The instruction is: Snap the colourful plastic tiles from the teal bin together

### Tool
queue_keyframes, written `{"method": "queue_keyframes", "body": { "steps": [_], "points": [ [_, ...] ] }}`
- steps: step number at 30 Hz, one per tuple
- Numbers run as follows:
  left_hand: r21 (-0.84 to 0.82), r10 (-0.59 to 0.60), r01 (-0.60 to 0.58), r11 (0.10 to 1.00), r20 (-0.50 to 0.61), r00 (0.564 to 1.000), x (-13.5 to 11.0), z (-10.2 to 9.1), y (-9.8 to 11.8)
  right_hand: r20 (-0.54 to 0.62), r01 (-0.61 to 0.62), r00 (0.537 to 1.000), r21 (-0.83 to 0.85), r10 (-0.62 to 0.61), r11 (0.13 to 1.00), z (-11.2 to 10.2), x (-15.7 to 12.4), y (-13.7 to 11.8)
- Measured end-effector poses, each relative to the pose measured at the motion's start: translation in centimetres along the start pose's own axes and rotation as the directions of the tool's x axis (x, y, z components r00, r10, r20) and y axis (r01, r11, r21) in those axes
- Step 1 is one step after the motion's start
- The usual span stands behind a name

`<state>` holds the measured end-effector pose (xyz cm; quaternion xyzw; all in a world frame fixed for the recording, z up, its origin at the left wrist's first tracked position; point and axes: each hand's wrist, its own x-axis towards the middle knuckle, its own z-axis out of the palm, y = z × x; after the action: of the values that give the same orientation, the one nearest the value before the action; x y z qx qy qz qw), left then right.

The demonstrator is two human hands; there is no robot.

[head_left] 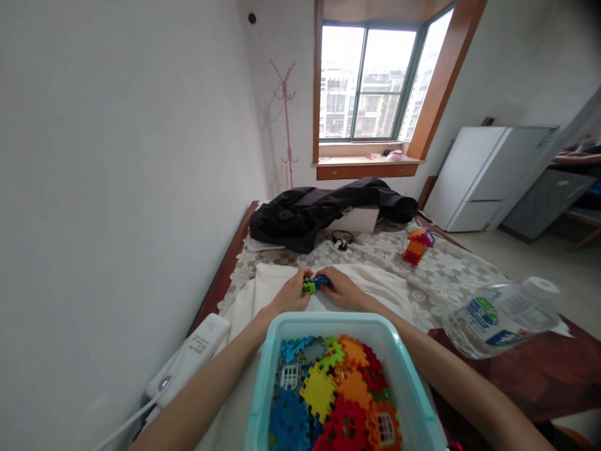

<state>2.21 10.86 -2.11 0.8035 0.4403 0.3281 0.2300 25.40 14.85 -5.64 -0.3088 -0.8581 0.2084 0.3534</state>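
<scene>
Beyond the bin, over a white cloth, my two hands meet at small plastic building pieces. My left hand is closed on a green building piece with some yellow at its top. Fingers of my right hand wrap round a blue building piece. The green and blue pieces touch or nearly touch; whether they are joined I cannot tell. Between my forearms stands a light teal bin holding many interlocking pieces, among them a yellow square, a red window piece and blue ones.
An assembled orange and red block model stands on the patterned tablecloth at right. A large clear bottle lies tilted nearer. Black clothing and a black headset are at the back. A white power strip lies by the left wall.
</scene>
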Motion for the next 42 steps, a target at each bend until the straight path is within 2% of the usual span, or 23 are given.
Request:
{"method": "queue_keyframes", "body": {
  "steps": [4, 8, 14, 19, 28, 42],
  "points": [
    [0.002, -0.001, 0.001, 1.0, -0.042, 0.999, 0.1, 0.0, -0.1, 0.009, 0.005, 1.0, 0.01, -0.005, 1.0, -0.2, -0.2, -0.2],
    [0.0, 0.005, -0.005, 1.0, -0.038, 0.999, 0.2, 0.2, -0.1, 0.032, 0.019, 0.999, -0.063, -0.017, 0.998, -0.3, -0.3, -0.4],
    [-0.012, -0.004, 0.003, 1.0, -0.049, 0.999, 0.3, 0.3, -0.2, -0.017, -0.003, 1.0, -0.094, 0.002, 0.996, -0.3, -0.2, -0.3],
    [-0.025, 0.01, -0.011, 1.0, -0.014, 1.0, 0.3, 0.4, -0.2, 0.018, 0.007, 1.0, -0.088, -0.005, 0.996, -0.2, -0.2, -0.3],
    [-0.032, 0.038, -0.037, 0.999, 0.021, 0.999, 0.4, 1.0, -1.3, -0.007, -0.009, 1.0, -0.051, 0.009, 0.999, -0.3, -0.1, -0.4],
    [-0.035, 0.026, -0.024, 0.999, 0.055, 0.998, 0.2, 0.5, -0.5, 0.029, 0.009, 1.0, -0.017, -0.009, 1.0, -0.4, -0.2, -0.7]
  ]
}}
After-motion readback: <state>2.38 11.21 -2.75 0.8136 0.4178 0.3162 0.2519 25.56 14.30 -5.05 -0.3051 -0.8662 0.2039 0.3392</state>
